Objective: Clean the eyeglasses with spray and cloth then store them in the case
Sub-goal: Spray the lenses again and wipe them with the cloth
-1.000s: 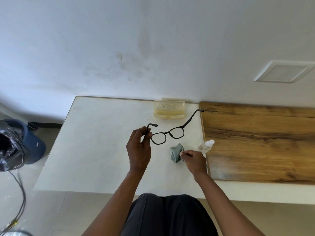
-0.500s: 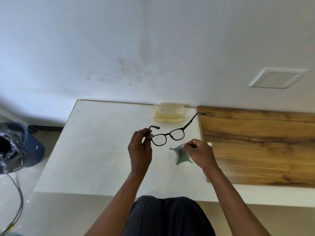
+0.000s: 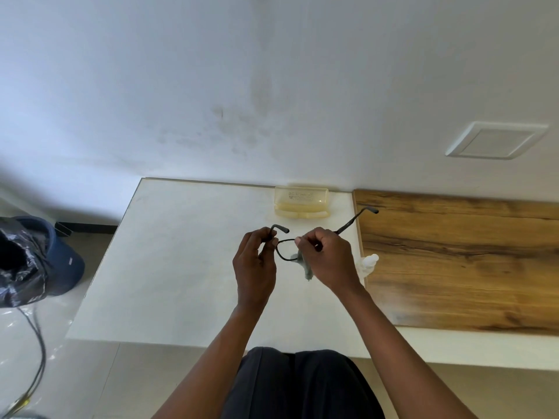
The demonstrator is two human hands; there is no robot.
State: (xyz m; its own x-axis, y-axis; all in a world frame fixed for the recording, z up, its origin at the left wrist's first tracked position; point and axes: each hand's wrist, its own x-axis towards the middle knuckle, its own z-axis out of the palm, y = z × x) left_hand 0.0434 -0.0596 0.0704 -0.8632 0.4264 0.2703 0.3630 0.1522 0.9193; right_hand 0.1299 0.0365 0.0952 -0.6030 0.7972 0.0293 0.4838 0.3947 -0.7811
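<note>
2 hands at work above a white table [image 3: 181,261]. Left hand [image 3: 255,267]: fingers curled, pinching the near end of the black eyeglasses [image 3: 284,255] by the frame corner and temple; that temple's tip sticks up just past the fingers. Right hand [image 3: 328,261]: fingers curled round a grey-green cloth [image 3: 305,267], pressing it against the frame at what appears to be the right-side lens, though the hand hides the contact itself; a tail of cloth hangs below the palm. Eyeglasses: held in the air between both hands, temples unfolded, the far temple reaching up and right so that its tip shows over the edge of the wooden board [image 3: 459,261]. 1 lens rim is visible between the hands; the other is covered. Case [image 3: 301,202]: pale yellow, translucent, open, standing at the back of the table against the wall [image 3: 272,86], well apart from the glasses. Spray bottle [image 3: 368,264]: small, clear with a white cap, lying at the seam between table and wooden board, just beside the right wrist. Other items: 1 blue bin [image 3: 65,261] with a black liner on the floor to the left, a cable [image 3: 39,343] trailing beneath it, and 1 white square panel [image 3: 496,140] on the wall at upper right.
</note>
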